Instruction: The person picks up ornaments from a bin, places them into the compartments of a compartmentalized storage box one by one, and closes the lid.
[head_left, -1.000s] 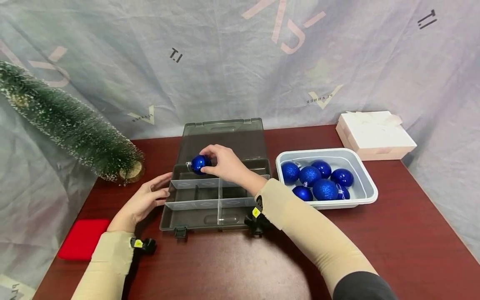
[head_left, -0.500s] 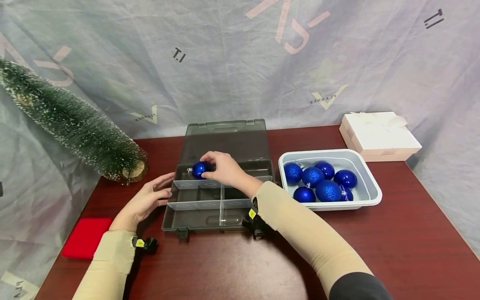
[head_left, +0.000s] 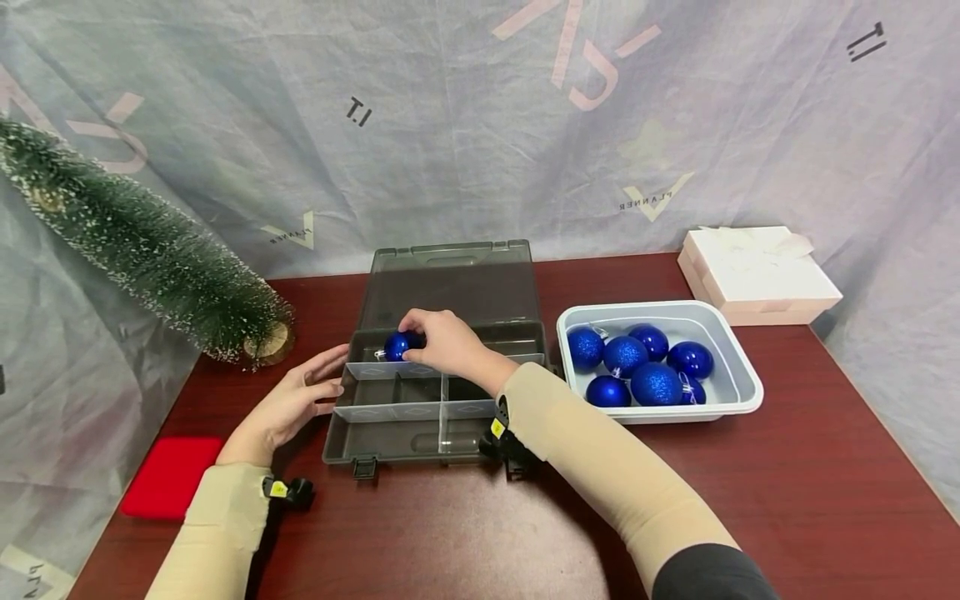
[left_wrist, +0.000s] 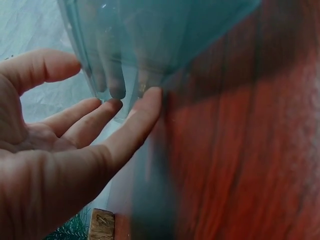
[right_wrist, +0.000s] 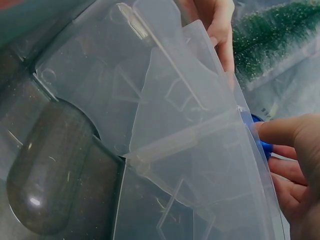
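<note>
As fingers point(head_left: 418, 318) pinch it, glossy, round bauble point(head_left: 395, 347)

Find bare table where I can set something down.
Free: table front, between left sleeve and right sleeve, before the organizer; table right, bordered by right sleeve, tray, white box. Crowded: table left, with tree, red case, left hand; narrow gap between organizer and tray.

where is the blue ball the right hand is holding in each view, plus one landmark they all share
Head: the blue ball is left of centre, in the right hand.
Left wrist: not in it.
Right wrist: right side, about mid-height, mostly hidden.
Shared landmark: the green tree, at left in head, bottom left in left wrist, top right in right wrist.
</note>
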